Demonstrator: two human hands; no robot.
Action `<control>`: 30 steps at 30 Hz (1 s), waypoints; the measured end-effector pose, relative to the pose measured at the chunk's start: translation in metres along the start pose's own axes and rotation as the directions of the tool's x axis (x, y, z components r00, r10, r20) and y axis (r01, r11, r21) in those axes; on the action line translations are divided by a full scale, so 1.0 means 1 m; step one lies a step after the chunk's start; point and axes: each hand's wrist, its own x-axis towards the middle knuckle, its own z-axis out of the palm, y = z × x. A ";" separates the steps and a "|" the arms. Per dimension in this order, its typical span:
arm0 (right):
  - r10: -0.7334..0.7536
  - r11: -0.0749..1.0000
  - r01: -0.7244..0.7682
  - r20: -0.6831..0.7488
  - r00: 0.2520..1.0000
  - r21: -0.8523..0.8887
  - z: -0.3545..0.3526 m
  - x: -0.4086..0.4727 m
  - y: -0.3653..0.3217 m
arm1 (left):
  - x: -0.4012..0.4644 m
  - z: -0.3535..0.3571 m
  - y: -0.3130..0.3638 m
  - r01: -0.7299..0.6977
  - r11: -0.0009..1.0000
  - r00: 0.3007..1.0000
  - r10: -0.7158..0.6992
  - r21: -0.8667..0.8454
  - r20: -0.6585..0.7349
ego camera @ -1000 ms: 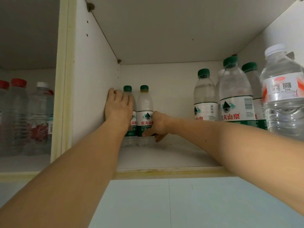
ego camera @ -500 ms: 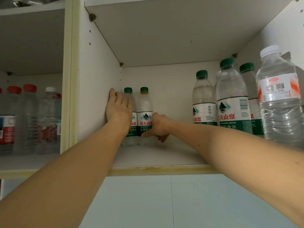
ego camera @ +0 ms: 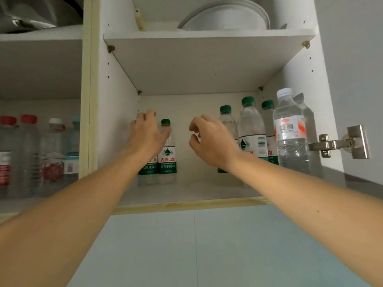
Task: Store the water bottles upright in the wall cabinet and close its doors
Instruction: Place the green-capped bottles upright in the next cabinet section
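Two small green-capped water bottles (ego camera: 167,160) stand upright side by side at the back left of the wall cabinet's lower shelf (ego camera: 186,200). My left hand (ego camera: 147,136) hovers in front of the left one, hiding its top, with loosely curled fingers and nothing held. In the middle of the compartment my right hand (ego camera: 211,141) hangs free, fingers loosely curled, empty. At the right stand three taller green-capped bottles (ego camera: 251,129) and, nearer the front, a white-capped bottle (ego camera: 290,131), all upright.
The left compartment holds several upright bottles (ego camera: 29,154) with red, white and teal caps. White plates (ego camera: 226,15) lie on the shelf above. A metal door hinge (ego camera: 339,143) sticks out at the right side wall. Pale tiled wall runs below the cabinet.
Both hands have let go of the two small bottles and pulled back and up from them. The view has tilted up and drawn back, showing the upper shelf and the hinge.
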 end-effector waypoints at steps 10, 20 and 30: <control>0.340 0.937 -0.348 -0.238 0.910 0.009 -0.065 -0.071 0.037 | -0.045 0.026 0.087 0.066 0.902 0.957 0.064 -0.428 0.283; 0.407 0.911 -0.412 -0.138 0.903 -0.009 -0.041 -0.108 0.036 | -0.040 0.061 0.110 0.314 0.795 0.832 0.033 -0.519 0.554; 0.588 0.809 -0.588 -0.006 0.809 -0.012 -0.039 -0.106 0.046 | -0.028 0.079 0.098 0.425 0.708 0.724 0.109 -0.564 0.681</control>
